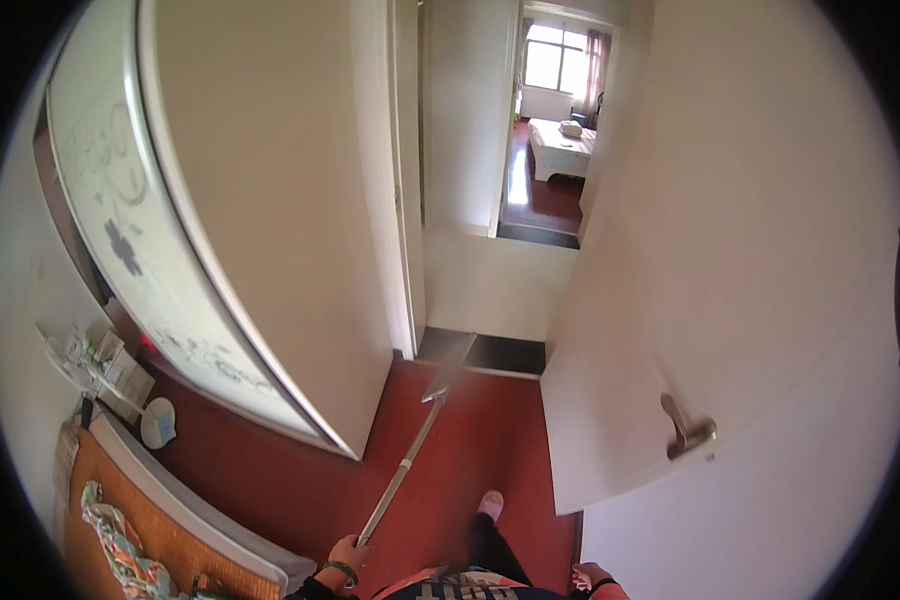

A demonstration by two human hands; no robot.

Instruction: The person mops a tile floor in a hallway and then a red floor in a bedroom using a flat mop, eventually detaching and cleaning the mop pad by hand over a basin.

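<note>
My left hand (347,556), with a bracelet at the wrist, grips the lower end of a metal pole (395,484). The pole belongs to a long-handled floor tool, seemingly a flat mop. Its flat head (451,369) is blurred and tilted, in front of the dark threshold (508,354) of the doorway. At the bottom edge, my right hand (591,576) hangs low near the white wall beside the door. Its fingers look partly curled and are partly cut off by the frame, so I cannot tell whether they hold anything.
A white door (630,300) with a metal lever handle (686,431) stands at right. At left are a frosted sliding wardrobe door (217,330), a white fan (157,421) and a bed with a woven mat (112,540). My foot (490,505) is on the red floor (450,457).
</note>
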